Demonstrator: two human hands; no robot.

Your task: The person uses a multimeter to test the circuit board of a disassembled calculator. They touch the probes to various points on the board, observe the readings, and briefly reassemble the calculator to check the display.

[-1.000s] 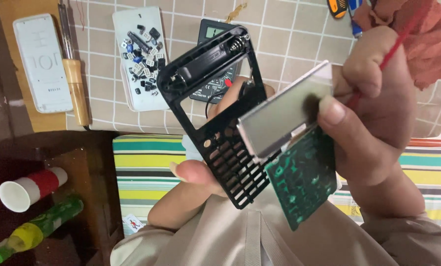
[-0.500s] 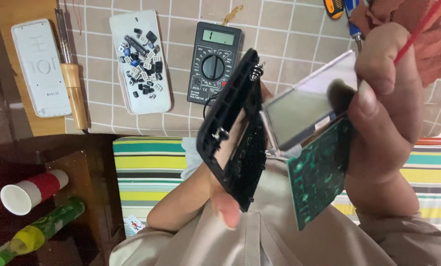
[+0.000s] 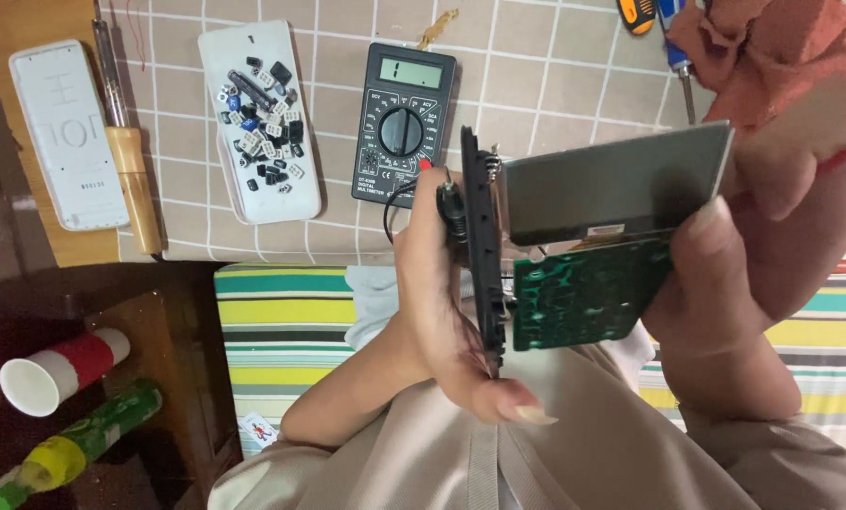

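Left hand: fingers closed around the black calculator housing, held edge-on just below the multimeter.
Right hand: pinches the green circuit board with its grey display, right of the housing.

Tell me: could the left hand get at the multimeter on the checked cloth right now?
Probably not as is: the left hand is gripping the black casing. The multimeter lies just beyond it with nothing between, so it would need to let go first.
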